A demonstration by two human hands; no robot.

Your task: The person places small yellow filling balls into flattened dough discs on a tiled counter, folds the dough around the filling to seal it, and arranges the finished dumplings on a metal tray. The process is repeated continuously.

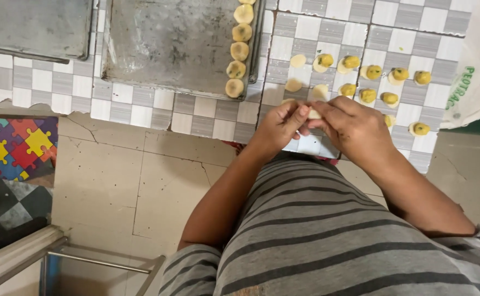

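Dough piece (313,114): pale, pinched between both hands just above the striped lap, at the checked mat's near edge.
Left hand (280,127): fingers closed narrowly on the piece.
Right hand (355,129): curled over it from 3 o'clock, thumb pressing.
Doing it well: seal with gentle, even pinches, so the filling stays inside.
Filled rounds (372,83): rows at 1 o'clock, crowded.
Baking tray (169,49): at 11 o'clock, one column of shaped pieces (238,50) along its right rim; the rest bare.
Edges: mat (141,109) ends at cracked floor (141,181).

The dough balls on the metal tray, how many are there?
5, in a line down the right edge of the metal tray: dough balls from top to bottom. The top one is cut off; more may lie out of view.
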